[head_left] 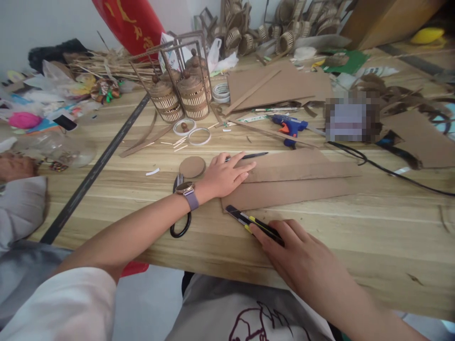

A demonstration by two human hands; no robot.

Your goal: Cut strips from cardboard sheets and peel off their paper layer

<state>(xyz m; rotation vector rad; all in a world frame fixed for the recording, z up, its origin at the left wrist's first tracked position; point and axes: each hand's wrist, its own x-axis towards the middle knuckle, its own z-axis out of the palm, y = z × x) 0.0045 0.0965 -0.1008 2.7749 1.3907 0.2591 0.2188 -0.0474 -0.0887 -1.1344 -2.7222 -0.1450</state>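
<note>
My left hand (224, 176) lies flat, fingers stretched out, pressing down the left end of a long brown cardboard strip (295, 182) on the wooden table (355, 237). My right hand (302, 258) grips a yellow and black utility knife (250, 221), whose tip touches the strip's near left corner. A black pen (254, 155) lies just beyond my left fingers. A round cardboard disc (192, 166) and black-handled scissors (180, 208) lie beside my left wrist, which wears a watch.
Woven bamboo lanterns in a frame (181, 92) stand at the back centre. A blue glue gun (289, 127) with a black cable (387, 170), cardboard sheets (277, 85), white rings (194, 131) and a long black bar (103, 161) lie around. Another person's sleeve (21, 203) is at the left edge.
</note>
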